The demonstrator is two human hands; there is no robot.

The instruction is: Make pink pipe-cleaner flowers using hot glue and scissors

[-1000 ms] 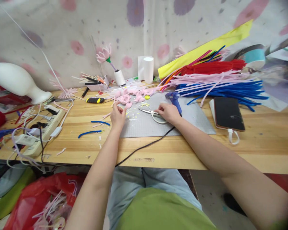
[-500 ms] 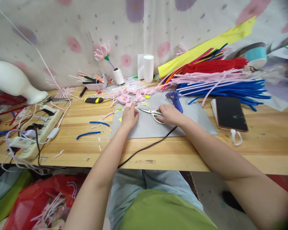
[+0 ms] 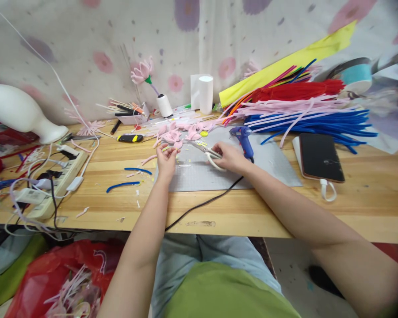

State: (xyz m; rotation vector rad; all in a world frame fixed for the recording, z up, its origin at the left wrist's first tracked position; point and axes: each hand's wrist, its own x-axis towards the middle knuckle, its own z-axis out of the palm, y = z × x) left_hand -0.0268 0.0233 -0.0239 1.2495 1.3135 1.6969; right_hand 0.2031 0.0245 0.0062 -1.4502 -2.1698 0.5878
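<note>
My right hand (image 3: 228,157) is wrapped round the pale handles of a pair of scissors (image 3: 213,154) above the grey cutting mat (image 3: 199,180). The blades point up and to the left, toward small yellow scraps (image 3: 201,143). At the mat's left edge, my left hand (image 3: 166,162) has its thumb and fingertips pinched together. Whatever is between them is too small to name. Just beyond both hands lie pink fuzzy petals (image 3: 172,134) and a yellow round piece (image 3: 203,133). A blue glue gun (image 3: 243,139) rests on the mat behind my right hand.
Bundles of pipe cleaners (image 3: 305,119) lie at the back right, with a phone (image 3: 321,157) in front. A power strip (image 3: 59,183) with tangled cords sits at left. A utility knife (image 3: 129,138), blue pipe-cleaner pieces (image 3: 123,185) and a pink flower (image 3: 142,71) in a white holder are leftward.
My left hand has moved left, away from the scissors, to the mat's edge. The scissors have turned so that their tips point farther up the mat.
</note>
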